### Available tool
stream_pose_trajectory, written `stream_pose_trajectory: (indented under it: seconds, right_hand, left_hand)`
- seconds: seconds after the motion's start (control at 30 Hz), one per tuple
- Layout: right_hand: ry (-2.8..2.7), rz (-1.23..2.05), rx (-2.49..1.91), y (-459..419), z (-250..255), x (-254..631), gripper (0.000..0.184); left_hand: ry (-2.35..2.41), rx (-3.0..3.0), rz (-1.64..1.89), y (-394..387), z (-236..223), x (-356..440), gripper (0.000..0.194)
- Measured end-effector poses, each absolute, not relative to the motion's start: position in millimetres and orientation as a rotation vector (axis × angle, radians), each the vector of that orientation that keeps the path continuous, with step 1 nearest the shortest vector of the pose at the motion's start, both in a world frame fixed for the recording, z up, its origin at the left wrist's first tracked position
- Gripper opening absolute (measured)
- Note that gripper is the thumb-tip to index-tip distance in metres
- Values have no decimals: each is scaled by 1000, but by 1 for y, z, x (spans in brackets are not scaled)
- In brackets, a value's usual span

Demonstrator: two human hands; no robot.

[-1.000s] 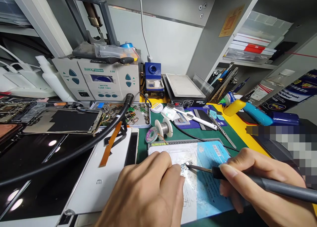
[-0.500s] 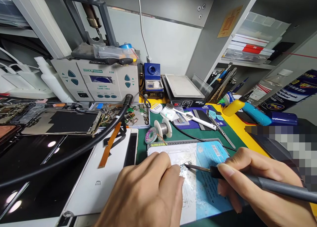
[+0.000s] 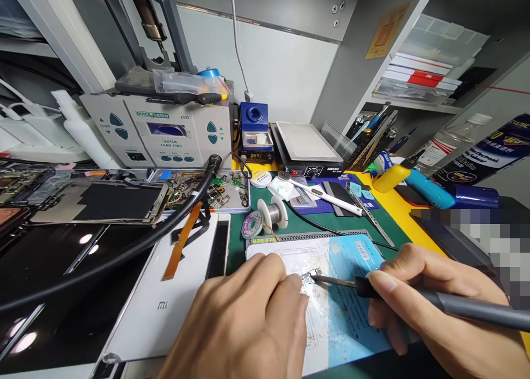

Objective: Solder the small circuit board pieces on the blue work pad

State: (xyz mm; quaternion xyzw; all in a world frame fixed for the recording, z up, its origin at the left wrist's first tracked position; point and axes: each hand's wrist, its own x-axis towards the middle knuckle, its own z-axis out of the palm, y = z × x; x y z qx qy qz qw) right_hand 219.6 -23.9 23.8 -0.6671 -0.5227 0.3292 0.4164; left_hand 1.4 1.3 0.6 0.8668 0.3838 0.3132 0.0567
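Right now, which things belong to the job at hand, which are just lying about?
Job: grey pen-shaped soldering iron in right hand; small silver metal part at its tip; blue-and-white work mat under left hand.
Lying about: white Mi phone; silver solder-wire spool.

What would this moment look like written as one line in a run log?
left hand: curled beside small metal part | right hand: gripping soldering iron, tip at the part | under both: blue-and-white repair mat
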Motion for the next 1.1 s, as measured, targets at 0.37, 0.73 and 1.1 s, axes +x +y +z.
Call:
stream_pose_trajectory:
  seconds: [0.37,0.73,1.1]
  right_hand:
    - [-1322,877,-1695,-23,26,220,43]
    - [-1224,941,-1595,-20,30,217,35]
    - [-1563,444,-1338,-29,17,230,19]
  left_hand:
    - [1150,2615,962,2,1,3,18]
    - [1157,2596,964,1,0,3,17]
    - [1174,2495,1043,1,-3,1,13]
